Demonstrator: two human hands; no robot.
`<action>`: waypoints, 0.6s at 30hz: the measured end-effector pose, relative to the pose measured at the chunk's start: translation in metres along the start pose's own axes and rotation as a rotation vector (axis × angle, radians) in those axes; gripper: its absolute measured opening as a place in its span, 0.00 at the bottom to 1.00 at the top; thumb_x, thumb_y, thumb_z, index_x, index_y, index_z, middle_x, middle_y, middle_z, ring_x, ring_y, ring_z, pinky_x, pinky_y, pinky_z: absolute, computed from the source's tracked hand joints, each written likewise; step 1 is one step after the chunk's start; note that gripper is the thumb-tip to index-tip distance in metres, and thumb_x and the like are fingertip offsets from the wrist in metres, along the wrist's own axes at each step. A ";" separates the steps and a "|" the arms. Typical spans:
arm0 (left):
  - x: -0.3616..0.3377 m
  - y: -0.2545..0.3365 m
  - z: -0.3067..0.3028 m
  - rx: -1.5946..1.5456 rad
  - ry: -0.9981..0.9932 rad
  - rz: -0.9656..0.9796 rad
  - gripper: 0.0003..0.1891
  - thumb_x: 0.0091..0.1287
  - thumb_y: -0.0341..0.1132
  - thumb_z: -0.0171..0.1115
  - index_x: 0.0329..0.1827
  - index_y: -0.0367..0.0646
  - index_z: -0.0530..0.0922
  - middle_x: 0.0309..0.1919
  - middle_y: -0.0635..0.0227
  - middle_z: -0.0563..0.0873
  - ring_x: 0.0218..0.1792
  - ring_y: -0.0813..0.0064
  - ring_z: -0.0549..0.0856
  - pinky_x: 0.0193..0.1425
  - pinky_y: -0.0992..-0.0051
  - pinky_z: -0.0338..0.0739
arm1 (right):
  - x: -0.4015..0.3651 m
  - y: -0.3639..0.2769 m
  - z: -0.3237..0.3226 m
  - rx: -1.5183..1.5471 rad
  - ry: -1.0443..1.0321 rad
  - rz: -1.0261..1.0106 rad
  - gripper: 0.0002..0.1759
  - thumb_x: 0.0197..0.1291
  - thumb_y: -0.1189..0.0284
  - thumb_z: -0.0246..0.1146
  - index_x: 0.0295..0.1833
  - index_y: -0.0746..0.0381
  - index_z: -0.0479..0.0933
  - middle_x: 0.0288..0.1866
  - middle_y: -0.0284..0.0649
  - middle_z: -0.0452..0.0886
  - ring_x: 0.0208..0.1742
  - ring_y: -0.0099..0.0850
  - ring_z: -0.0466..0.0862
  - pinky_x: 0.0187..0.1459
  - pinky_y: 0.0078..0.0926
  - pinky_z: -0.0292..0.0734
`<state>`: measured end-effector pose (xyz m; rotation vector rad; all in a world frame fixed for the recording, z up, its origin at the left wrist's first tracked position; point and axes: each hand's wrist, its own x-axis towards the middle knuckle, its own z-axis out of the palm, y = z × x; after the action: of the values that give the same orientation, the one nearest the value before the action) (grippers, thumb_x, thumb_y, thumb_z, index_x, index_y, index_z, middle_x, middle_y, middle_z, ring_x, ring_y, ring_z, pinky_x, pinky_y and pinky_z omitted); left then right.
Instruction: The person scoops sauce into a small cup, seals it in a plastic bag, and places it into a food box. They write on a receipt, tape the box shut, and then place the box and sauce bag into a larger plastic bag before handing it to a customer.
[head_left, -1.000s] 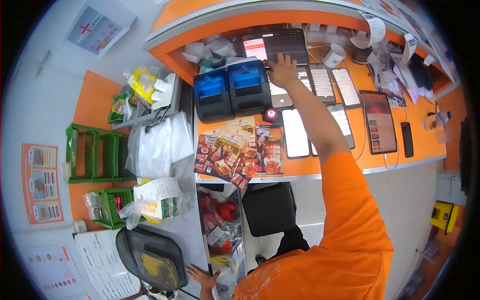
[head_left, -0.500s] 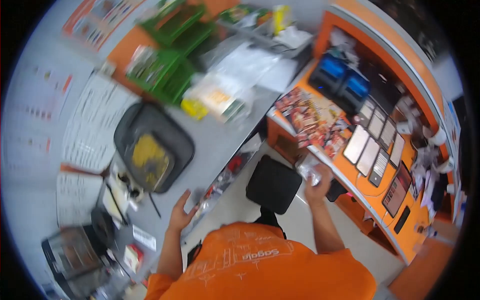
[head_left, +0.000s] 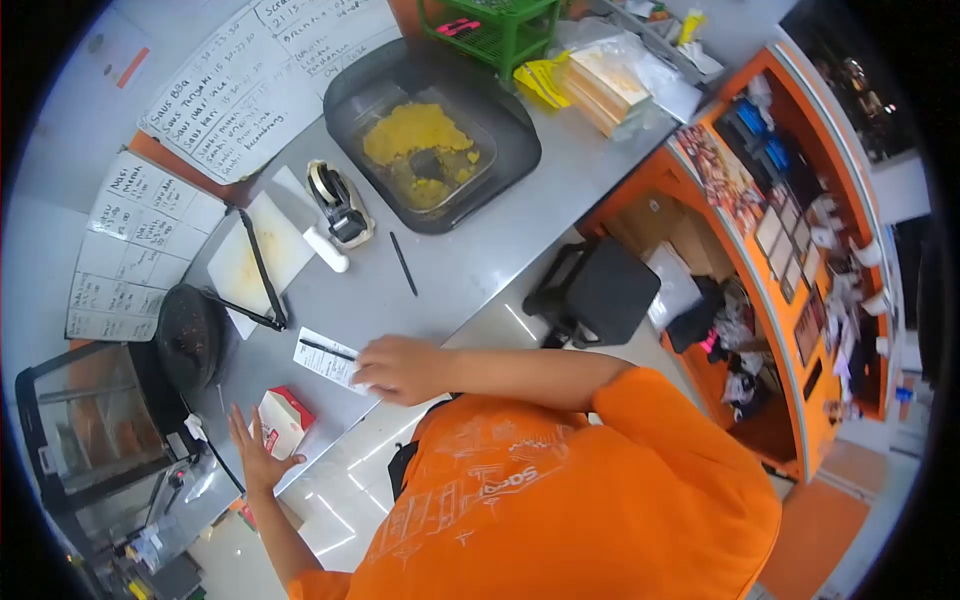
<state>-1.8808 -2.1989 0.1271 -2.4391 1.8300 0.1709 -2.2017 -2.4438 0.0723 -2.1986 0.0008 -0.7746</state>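
Right hand (head_left: 400,368) at edge of paper slip (head_left: 325,357), fingers curled; cannot tell if grip pinches it. Slip flat on grey surface (head_left: 470,260), near front edge. Left hand (head_left: 255,452) grip wide, fingers spread, just beside red-white box (head_left: 284,420).

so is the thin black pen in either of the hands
No, the thin black pen lies on the grey metal counter, apart from left hand and right hand.

The counter (head_left: 470,270) is smooth grey metal with a dull sheen, the slip (head_left: 322,355) on it thin matt white paper, the small box (head_left: 282,420) nearby printed card, the black tray (head_left: 505,128) glossy plastic, and the green rack (head_left: 500,35) moulded plastic.
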 end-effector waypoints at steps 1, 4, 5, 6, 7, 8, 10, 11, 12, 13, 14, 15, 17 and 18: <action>-0.012 -0.022 0.019 -0.018 -0.001 0.025 0.68 0.31 0.49 0.86 0.80 0.44 0.56 0.78 0.46 0.58 0.76 0.39 0.59 0.78 0.48 0.55 | 0.024 -0.007 0.026 0.000 -0.070 -0.005 0.19 0.54 0.73 0.68 0.52 0.60 0.77 0.48 0.44 0.77 0.50 0.45 0.78 0.51 0.43 0.74; -0.015 -0.066 0.084 -0.185 -0.008 0.117 0.71 0.30 0.62 0.82 0.82 0.46 0.54 0.77 0.38 0.55 0.76 0.35 0.56 0.76 0.42 0.55 | 0.074 -0.006 0.105 -0.049 -0.289 -0.017 0.22 0.53 0.69 0.63 0.55 0.62 0.76 0.51 0.50 0.74 0.54 0.49 0.76 0.54 0.45 0.73; -0.016 -0.074 0.099 -0.214 0.088 0.158 0.71 0.31 0.65 0.80 0.82 0.47 0.55 0.77 0.36 0.54 0.76 0.34 0.56 0.75 0.41 0.55 | 0.080 -0.002 0.124 -0.137 -0.190 -0.098 0.24 0.53 0.68 0.63 0.57 0.63 0.75 0.50 0.50 0.73 0.55 0.48 0.76 0.53 0.44 0.74; -0.014 -0.077 0.106 -0.241 0.103 0.165 0.71 0.31 0.66 0.79 0.81 0.47 0.55 0.77 0.35 0.54 0.76 0.33 0.55 0.74 0.40 0.54 | 0.083 0.003 0.135 -0.188 -0.245 -0.080 0.28 0.53 0.65 0.66 0.60 0.63 0.74 0.56 0.50 0.73 0.59 0.48 0.73 0.57 0.44 0.73; -0.014 -0.073 0.103 -0.260 0.105 0.159 0.70 0.31 0.68 0.78 0.81 0.47 0.56 0.76 0.35 0.54 0.76 0.33 0.54 0.74 0.40 0.53 | 0.082 0.004 0.136 -0.249 -0.298 -0.050 0.30 0.54 0.62 0.67 0.62 0.62 0.74 0.60 0.51 0.71 0.62 0.47 0.72 0.59 0.44 0.72; -0.012 -0.060 0.088 -0.216 0.007 0.141 0.71 0.33 0.68 0.78 0.82 0.44 0.53 0.76 0.34 0.53 0.76 0.31 0.52 0.75 0.39 0.50 | 0.082 0.001 0.135 -0.297 -0.352 -0.023 0.32 0.55 0.60 0.68 0.64 0.62 0.73 0.64 0.51 0.70 0.64 0.47 0.70 0.61 0.44 0.71; -0.014 -0.049 0.064 -0.164 -0.073 0.133 0.72 0.35 0.67 0.78 0.82 0.41 0.50 0.77 0.34 0.52 0.76 0.30 0.50 0.76 0.38 0.47 | 0.073 0.013 0.142 -0.333 -0.406 0.017 0.34 0.54 0.58 0.70 0.65 0.61 0.73 0.66 0.52 0.69 0.67 0.48 0.69 0.63 0.45 0.70; -0.017 -0.049 0.058 -0.151 -0.108 0.176 0.72 0.34 0.66 0.79 0.82 0.40 0.50 0.76 0.32 0.53 0.74 0.29 0.54 0.75 0.38 0.49 | 0.069 0.015 0.137 -0.338 -0.472 0.049 0.37 0.53 0.55 0.71 0.66 0.60 0.73 0.68 0.52 0.68 0.69 0.48 0.67 0.65 0.46 0.68; -0.017 -0.050 0.055 -0.138 -0.143 0.220 0.72 0.33 0.64 0.80 0.81 0.39 0.50 0.74 0.30 0.55 0.72 0.27 0.57 0.74 0.39 0.51 | 0.066 0.014 0.129 -0.363 -0.465 0.053 0.37 0.53 0.55 0.71 0.66 0.60 0.73 0.68 0.52 0.68 0.69 0.48 0.67 0.65 0.46 0.68; -0.015 -0.053 0.053 -0.137 -0.122 0.239 0.72 0.33 0.64 0.80 0.81 0.39 0.50 0.74 0.30 0.55 0.72 0.27 0.57 0.74 0.39 0.51 | 0.060 0.014 0.118 -0.297 -0.423 0.054 0.36 0.54 0.56 0.71 0.66 0.60 0.73 0.67 0.52 0.68 0.69 0.48 0.68 0.65 0.46 0.68; -0.015 -0.057 0.054 -0.112 -0.162 0.198 0.69 0.39 0.61 0.79 0.82 0.44 0.48 0.76 0.35 0.56 0.74 0.32 0.57 0.77 0.44 0.53 | 0.053 0.012 0.105 -0.230 -0.383 0.055 0.35 0.55 0.57 0.71 0.66 0.60 0.73 0.67 0.52 0.69 0.68 0.48 0.68 0.65 0.46 0.68; -0.013 -0.056 0.052 -0.086 -0.201 0.156 0.66 0.45 0.57 0.78 0.83 0.48 0.45 0.77 0.39 0.57 0.76 0.37 0.57 0.79 0.50 0.55 | 0.044 0.010 0.091 -0.254 -0.378 0.057 0.35 0.55 0.57 0.71 0.66 0.60 0.73 0.67 0.52 0.69 0.68 0.48 0.68 0.65 0.46 0.68; -0.012 -0.049 0.043 -0.087 -0.138 0.182 0.60 0.47 0.52 0.76 0.82 0.46 0.50 0.73 0.38 0.62 0.72 0.36 0.63 0.75 0.49 0.60 | 0.024 0.005 0.063 -0.157 -0.162 0.132 0.31 0.56 0.61 0.70 0.64 0.60 0.73 0.65 0.51 0.70 0.66 0.48 0.70 0.64 0.46 0.68; -0.006 -0.038 0.035 -0.092 -0.084 0.198 0.55 0.50 0.47 0.74 0.81 0.44 0.54 0.69 0.36 0.67 0.68 0.35 0.68 0.72 0.48 0.65 | 0.013 0.000 0.042 -0.150 -0.121 0.181 0.27 0.58 0.65 0.69 0.63 0.61 0.73 0.63 0.50 0.71 0.64 0.48 0.71 0.63 0.45 0.69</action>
<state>-1.8469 -2.1774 0.0938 -2.2647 2.0669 0.3722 -2.1685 -2.4185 0.0578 -2.3455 0.2001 -0.5556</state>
